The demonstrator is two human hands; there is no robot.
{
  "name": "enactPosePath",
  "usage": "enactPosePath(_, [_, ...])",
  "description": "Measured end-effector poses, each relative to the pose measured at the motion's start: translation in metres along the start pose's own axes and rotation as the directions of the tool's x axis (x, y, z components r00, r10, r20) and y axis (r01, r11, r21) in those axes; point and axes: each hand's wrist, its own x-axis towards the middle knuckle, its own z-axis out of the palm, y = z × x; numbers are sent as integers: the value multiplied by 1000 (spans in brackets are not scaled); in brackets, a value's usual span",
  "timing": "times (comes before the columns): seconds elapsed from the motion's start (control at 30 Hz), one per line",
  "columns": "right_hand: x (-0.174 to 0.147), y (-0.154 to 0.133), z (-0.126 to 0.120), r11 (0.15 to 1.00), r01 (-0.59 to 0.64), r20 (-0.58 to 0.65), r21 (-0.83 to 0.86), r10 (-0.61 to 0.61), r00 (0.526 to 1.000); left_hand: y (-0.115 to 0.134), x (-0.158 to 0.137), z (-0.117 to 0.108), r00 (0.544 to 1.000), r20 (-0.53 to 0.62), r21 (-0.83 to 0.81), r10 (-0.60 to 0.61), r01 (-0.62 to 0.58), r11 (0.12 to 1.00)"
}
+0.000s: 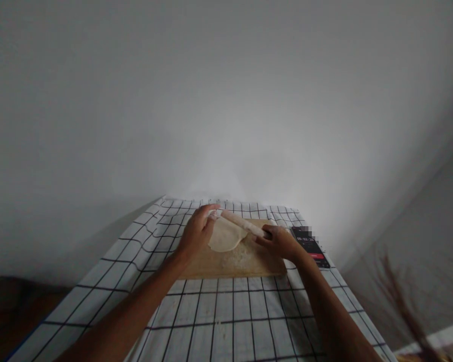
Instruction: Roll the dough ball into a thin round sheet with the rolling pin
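A pale, floury rolling pin point(241, 222) slants across the far part of a wooden board point(211, 269), its right end lower in view. My right hand point(281, 241) is closed around that right end. At the other end, my left hand point(198, 231) has its thumb and fingers about the pin's whitish tip, with the forefinger stretched out along the top. Beneath the pin lies a flat, rounded sheet of dough point(226, 237), its left edge partly hidden by my left hand. Loose flour point(239, 259) is scattered on the board in front of the dough.
A white tablecloth with black grid lines point(219, 301) covers the table, wrinkled on the left. A phone showing a timer point(309, 246) lies beside my right forearm. Behind the table rises a plain wall point(226, 100). Blurred dry twigs point(396, 291) stand beyond the right edge.
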Motion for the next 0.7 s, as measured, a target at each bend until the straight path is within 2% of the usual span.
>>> enactPosePath(0.07, [-2, -11, 4, 997, 22, 57, -76, -18, 998, 2, 0, -1, 997, 12, 89, 82, -83, 993])
enactPosePath(0.17, [-5, -23, 6, 982, 18, 132, -189, 7, 991, -3, -5, 9, 977, 101, 200, 188, -205, 958])
enactPosePath(0.27, [-6, -27, 2, 949, -17, 99, -315, 51, 994, -12, -13, 22, 953, 192, 283, 235, -283, 916])
enactPosePath(0.4, [-4, -20, -6, 904, -121, 21, -411, 142, 990, -20, -17, 33, 922, 308, 407, 236, -352, 843])
enactPosePath(0.47, [-2, -15, -6, 895, -150, -1, -420, 165, 986, -21, -14, 35, 930, 300, 470, 212, -337, 816])
enactPosePath(0.57, [2, -9, -1, 875, -109, -34, -471, 106, 994, -21, -10, 37, 949, 252, 558, 191, -304, 772])
enactPosePath(0.7, [5, -3, 6, 846, -73, -13, -528, 78, 997, -16, -9, 37, 908, 350, 653, 229, -413, 635])
